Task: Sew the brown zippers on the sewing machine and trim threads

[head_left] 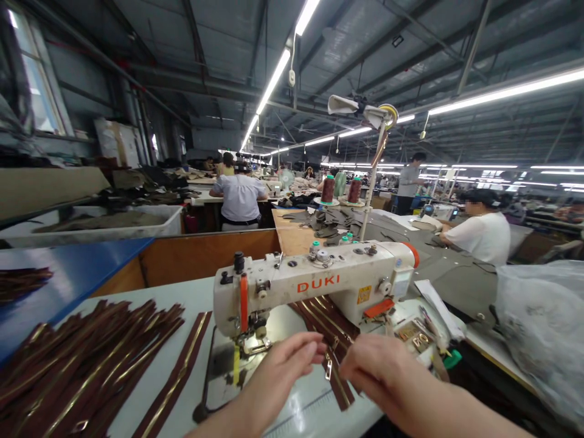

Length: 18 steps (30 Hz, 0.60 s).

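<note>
Evidently, the brown zips point(326, 317) run forward from beneath the sewing machine point(319, 280). Left hand point(285, 365), just beside: fingers extended, nothing visibly gripped. Right hand point(385, 368): fingers curled, grip cannot be told. Judged light, limp, metal pull point(328, 368) slippery; best held by cloth edges point(343, 398).

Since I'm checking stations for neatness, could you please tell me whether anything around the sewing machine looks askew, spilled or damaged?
I see nothing spilled or broken. One zipper strip looks mildly out of place: it lies alone, apart from the uneven pile of similar strips left of the sewing machine.
</note>
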Each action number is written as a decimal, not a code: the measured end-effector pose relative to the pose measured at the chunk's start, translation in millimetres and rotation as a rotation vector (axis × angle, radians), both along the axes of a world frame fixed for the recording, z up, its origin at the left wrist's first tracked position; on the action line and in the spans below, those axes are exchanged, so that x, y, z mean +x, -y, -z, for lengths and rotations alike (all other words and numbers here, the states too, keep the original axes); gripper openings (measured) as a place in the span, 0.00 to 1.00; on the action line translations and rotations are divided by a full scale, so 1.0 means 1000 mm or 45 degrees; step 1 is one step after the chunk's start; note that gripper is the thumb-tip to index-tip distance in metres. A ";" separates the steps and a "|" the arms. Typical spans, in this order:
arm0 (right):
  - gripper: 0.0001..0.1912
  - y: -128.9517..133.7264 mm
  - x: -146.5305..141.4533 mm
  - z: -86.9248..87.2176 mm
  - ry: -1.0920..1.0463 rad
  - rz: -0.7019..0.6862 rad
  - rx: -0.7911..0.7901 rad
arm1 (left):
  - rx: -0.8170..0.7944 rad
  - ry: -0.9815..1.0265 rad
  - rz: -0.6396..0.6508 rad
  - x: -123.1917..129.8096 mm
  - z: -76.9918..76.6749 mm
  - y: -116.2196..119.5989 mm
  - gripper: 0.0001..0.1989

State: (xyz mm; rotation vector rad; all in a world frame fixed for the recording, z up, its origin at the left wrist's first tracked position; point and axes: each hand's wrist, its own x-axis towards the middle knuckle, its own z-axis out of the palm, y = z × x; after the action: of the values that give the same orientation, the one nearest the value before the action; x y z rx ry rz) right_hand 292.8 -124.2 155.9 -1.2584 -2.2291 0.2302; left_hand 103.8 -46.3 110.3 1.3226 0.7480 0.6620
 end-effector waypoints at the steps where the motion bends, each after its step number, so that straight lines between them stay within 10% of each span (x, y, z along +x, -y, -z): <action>1: 0.12 0.008 -0.008 0.003 0.067 -0.079 -0.013 | -0.145 0.129 0.102 0.015 -0.006 0.000 0.23; 6: 0.12 0.015 0.005 0.010 -0.109 -0.109 -0.222 | -0.352 0.381 0.059 0.048 -0.008 0.000 0.17; 10: 0.05 -0.022 0.051 0.003 -0.753 0.332 -0.355 | -0.232 0.290 -0.058 0.038 0.004 0.000 0.15; 13: 0.05 -0.062 0.072 -0.006 -1.448 0.678 -0.565 | -0.079 0.095 0.048 0.028 0.025 0.007 0.15; 18: 0.07 -0.101 0.076 -0.015 -1.774 0.574 -0.588 | 0.142 -0.221 0.139 0.000 0.072 0.014 0.11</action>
State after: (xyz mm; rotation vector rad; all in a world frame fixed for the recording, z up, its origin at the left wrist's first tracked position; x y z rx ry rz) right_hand 368.4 -23.6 171.4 -1.1660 -0.6992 1.0786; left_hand 103.4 -59.9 37.9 1.5266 0.7811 0.5125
